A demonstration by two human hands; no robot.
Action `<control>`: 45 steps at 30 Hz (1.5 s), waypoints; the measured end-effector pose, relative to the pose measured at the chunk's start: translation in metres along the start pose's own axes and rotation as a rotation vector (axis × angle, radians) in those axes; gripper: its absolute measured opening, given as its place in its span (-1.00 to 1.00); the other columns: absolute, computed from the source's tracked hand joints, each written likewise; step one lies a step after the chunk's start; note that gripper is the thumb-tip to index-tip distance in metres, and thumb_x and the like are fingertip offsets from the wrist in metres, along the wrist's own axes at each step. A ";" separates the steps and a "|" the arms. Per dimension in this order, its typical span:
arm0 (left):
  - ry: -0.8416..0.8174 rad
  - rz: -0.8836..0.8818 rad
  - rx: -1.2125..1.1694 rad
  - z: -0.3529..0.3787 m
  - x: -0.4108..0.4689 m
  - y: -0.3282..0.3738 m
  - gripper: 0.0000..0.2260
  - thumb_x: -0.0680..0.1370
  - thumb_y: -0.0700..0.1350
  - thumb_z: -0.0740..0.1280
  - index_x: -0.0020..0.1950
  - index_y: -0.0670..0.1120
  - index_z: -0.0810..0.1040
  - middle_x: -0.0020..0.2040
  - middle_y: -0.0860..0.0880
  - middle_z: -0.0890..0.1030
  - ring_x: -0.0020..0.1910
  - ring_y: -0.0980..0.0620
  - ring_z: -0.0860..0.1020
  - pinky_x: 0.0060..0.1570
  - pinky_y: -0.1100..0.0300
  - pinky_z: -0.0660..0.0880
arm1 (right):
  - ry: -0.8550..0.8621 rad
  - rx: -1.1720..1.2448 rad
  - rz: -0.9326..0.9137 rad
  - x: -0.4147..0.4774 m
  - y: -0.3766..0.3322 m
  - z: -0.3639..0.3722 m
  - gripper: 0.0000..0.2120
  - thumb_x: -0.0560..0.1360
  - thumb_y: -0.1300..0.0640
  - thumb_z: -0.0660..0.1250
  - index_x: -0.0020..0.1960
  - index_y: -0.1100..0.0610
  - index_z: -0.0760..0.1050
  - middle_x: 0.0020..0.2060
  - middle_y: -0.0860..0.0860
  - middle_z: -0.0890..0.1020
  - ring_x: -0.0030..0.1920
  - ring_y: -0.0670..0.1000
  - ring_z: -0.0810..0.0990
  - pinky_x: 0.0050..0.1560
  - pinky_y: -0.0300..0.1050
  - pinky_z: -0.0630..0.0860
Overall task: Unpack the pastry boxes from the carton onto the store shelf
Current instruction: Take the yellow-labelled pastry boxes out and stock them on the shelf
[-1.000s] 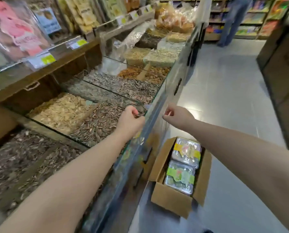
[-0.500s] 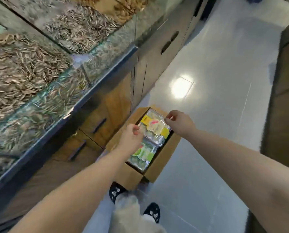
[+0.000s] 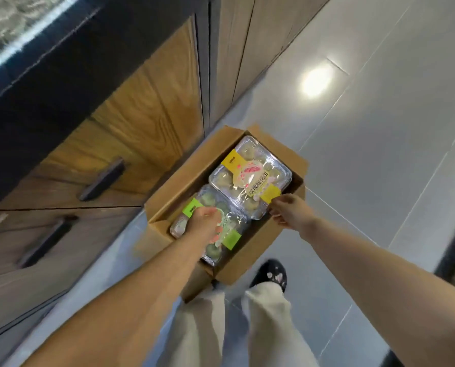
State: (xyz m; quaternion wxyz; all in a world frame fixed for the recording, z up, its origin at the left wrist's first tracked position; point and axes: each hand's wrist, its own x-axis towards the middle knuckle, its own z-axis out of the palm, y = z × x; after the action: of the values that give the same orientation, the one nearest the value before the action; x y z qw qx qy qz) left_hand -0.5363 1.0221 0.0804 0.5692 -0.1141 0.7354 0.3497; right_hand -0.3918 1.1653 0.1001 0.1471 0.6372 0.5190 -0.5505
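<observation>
The left grip [image 3: 203, 225] is curled over the lid of the green-banded pastry box [image 3: 233, 238], and the right grip [image 3: 287, 211] is laid at the near right edge of the yellow-banded pastry box [image 3: 250, 176]; whether that edge is pinched cannot be told. Both are seated in the open carton [image 3: 173, 186] on the floor [image 3: 380, 128]. These clear boxes are judged light, slippery and crushable, best taken by their rims.
</observation>
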 end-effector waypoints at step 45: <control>0.262 0.213 -0.865 0.041 -0.039 -0.169 -0.78 0.49 -0.17 0.43 -0.02 -0.05 0.40 -0.06 -0.07 0.60 -0.19 0.05 0.61 -0.40 0.27 0.56 | -0.052 -0.295 -0.300 0.043 0.072 0.012 -0.71 0.56 -0.08 0.21 -0.19 0.11 0.44 -0.28 0.05 0.52 -0.30 0.00 0.49 -0.28 -0.23 0.48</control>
State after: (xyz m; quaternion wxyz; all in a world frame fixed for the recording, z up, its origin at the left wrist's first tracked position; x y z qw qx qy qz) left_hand -0.3968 0.9165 0.0468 0.3324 -0.3080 0.5954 0.6634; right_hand -0.3448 1.1476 0.0314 0.1686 0.5099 0.6791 -0.5004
